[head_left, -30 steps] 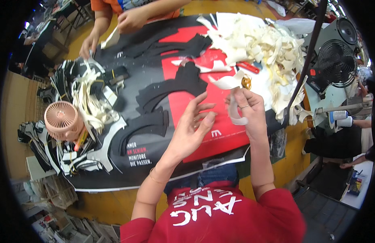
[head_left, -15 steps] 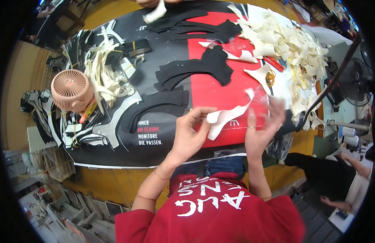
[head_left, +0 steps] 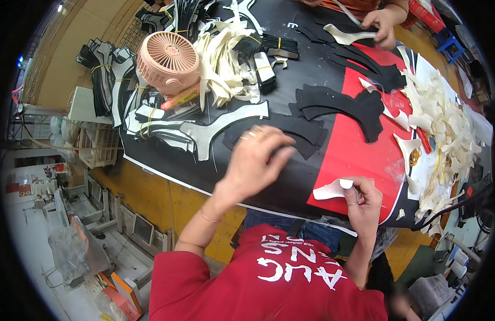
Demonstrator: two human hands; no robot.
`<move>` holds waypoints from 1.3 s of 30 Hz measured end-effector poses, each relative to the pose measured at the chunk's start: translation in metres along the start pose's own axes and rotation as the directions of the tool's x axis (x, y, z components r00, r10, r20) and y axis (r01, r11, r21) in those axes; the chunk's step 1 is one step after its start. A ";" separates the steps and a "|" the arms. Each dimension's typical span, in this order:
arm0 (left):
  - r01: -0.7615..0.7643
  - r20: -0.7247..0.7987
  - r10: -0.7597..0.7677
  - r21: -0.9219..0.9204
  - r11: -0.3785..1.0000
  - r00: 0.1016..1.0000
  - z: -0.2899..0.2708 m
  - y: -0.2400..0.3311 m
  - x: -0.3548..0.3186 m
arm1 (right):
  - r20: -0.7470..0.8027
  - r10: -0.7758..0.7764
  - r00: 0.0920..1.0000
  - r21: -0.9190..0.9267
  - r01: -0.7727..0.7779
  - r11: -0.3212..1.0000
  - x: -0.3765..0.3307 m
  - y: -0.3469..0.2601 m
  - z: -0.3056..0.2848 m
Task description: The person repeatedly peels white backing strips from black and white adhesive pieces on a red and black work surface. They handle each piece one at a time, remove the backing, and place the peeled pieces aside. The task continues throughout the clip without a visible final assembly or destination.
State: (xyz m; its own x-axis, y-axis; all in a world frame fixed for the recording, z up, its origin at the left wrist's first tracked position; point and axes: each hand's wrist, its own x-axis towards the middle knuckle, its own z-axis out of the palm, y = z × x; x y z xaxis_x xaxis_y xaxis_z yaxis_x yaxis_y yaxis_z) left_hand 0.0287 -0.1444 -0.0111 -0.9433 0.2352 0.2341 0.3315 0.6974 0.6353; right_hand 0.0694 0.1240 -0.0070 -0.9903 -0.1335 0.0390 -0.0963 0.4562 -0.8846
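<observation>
A person in a red shirt leans over a work surface [head_left: 311, 176] covered by a glossy black and red sheet. The right hand [head_left: 362, 200], near the surface's front edge, pinches a thin cream-white cut piece [head_left: 333, 189] between thumb and fingers; the piece is flat, curved and pointed, and juts out to the left of the hand over the red part of the sheet. The left hand [head_left: 255, 160] hovers over the black part of the sheet, well to the left of that piece, fingers curled loosely downward and holding nothing. Its fingertips are over the edge of a flat, matte black curved piece [head_left: 290, 131] lying on the surface.

Just beyond that lies a stack of similar black curved pieces [head_left: 338, 104]. To the left lies a grey-white Y-shaped piece [head_left: 221, 125]. A heap of cream scraps [head_left: 445, 128], thin and curly, fills the right side. At the far left stands a small round pink fan [head_left: 167, 59] with a ribbed grille, beside a pile of cream strips [head_left: 226, 69] and black bundles tied with yellow bands [head_left: 274, 45]. At the far edge another person's hand [head_left: 384, 27] holds a cream strip [head_left: 349, 36].
</observation>
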 end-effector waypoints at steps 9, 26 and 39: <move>-0.022 -0.068 0.054 0.410 0.912 0.996 -0.006 -0.050 0.012 | -0.014 0.074 0.997 -0.046 -0.075 0.996 0.011 -0.002 -0.006; -0.243 -0.088 0.263 0.192 0.951 0.961 0.059 -0.025 0.053 | -0.110 0.106 0.988 -0.120 -0.119 0.986 0.003 0.007 -0.027; -0.144 -0.251 -0.139 -0.840 0.523 0.958 0.003 -0.051 0.058 | -0.158 0.115 0.981 0.054 -0.108 0.993 -0.008 0.012 -0.033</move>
State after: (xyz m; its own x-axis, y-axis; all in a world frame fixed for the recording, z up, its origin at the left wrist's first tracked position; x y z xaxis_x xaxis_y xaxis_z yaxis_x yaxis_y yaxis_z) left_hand -0.0433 -0.1645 -0.0323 -0.9464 -0.0415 0.3204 0.3208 -0.2378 0.9168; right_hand 0.0728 0.1597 -0.0028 -0.9981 0.0608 0.0095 0.0169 0.4197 -0.9075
